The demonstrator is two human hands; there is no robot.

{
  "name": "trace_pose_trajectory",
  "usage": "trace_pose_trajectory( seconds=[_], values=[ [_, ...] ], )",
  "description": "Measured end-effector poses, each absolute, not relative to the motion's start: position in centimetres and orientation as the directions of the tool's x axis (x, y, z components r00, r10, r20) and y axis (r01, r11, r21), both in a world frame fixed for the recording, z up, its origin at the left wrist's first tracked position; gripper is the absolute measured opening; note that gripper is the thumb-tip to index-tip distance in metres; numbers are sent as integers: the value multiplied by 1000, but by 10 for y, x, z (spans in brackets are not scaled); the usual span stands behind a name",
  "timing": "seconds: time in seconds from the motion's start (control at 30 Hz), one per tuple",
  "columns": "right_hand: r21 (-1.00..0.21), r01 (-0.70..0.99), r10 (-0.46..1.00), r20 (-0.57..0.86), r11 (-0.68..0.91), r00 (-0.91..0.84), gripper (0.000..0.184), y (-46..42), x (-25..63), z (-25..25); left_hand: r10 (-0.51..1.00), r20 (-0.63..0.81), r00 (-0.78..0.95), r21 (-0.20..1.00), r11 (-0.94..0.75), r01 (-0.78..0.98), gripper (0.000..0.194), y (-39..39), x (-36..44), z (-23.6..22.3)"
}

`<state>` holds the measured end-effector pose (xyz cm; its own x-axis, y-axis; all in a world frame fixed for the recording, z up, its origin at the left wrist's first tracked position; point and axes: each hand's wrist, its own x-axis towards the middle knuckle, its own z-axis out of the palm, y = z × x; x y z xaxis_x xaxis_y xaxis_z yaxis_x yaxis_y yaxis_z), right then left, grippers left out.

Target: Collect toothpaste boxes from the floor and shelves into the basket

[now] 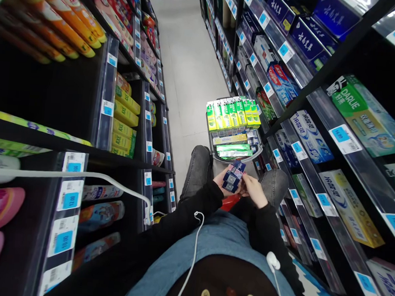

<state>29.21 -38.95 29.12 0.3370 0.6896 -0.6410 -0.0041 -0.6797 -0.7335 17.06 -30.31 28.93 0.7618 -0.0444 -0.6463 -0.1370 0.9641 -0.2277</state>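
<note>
Several small dark blue boxes [233,179], stacked together, are held in front of my knees. My left hand [221,180] wraps round their left side, fingers closed. On the other side, my right hand [255,191] pinches their right edge, with its fingertips against the printed face. Just beyond them stands a basket [213,152]. Green and yellow Darlie toothpaste boxes [232,114] stand in a row at its far end. Nearer to me, a yellow box [229,139] and a green-and-white box [232,147] lie across it. Something red shows below my hands.
Shelves of boxed toothpaste [310,130] rise close on my right. Left-hand shelves hold yellow AXE bottles [123,132] and pink bottles [1,209]. A pale floor aisle [179,53] runs ahead. White cables [115,178] cross the view.
</note>
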Motion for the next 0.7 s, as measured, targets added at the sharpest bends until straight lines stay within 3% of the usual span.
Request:
trace_pose_trajectory(
  seconds=[0.13, 0.23, 0.33, 0.4, 0.47, 0.57, 0.7],
  values=[
    [-737, -234, 648, -672, -634, 359, 45, -394, 288, 282, -8, -641, 767, -188, 971, -146, 55, -299, 172, 299],
    [-763, -315, 668, -646, -564, 370, 48, -400, 287, 285, 108, -668, 737, -25, 986, -167, 49, -299, 175, 306],
    [-847, -299, 768, -528, -440, 363, 54, -409, 286, 297, 431, -695, 576, 361, 902, -238, 42, -302, 178, 309],
    [-890, -269, 827, -446, -368, 342, 59, -412, 284, 306, 699, -587, 408, 681, 699, -218, 44, -305, 178, 310],
    [-921, -221, 857, -381, -320, 347, 63, -411, 281, 312, 845, -436, 310, 871, 483, -89, 50, -308, 179, 314],
    [-958, -115, 862, -286, -262, 418, 57, -405, 277, 314, 876, -352, 329, 936, 340, 95, 56, -315, 178, 326],
    [-976, -147, 866, -213, -164, 451, 49, -401, 279, 311, 843, -276, 462, 956, 290, 41, 59, -326, 177, 338]
  ],
)
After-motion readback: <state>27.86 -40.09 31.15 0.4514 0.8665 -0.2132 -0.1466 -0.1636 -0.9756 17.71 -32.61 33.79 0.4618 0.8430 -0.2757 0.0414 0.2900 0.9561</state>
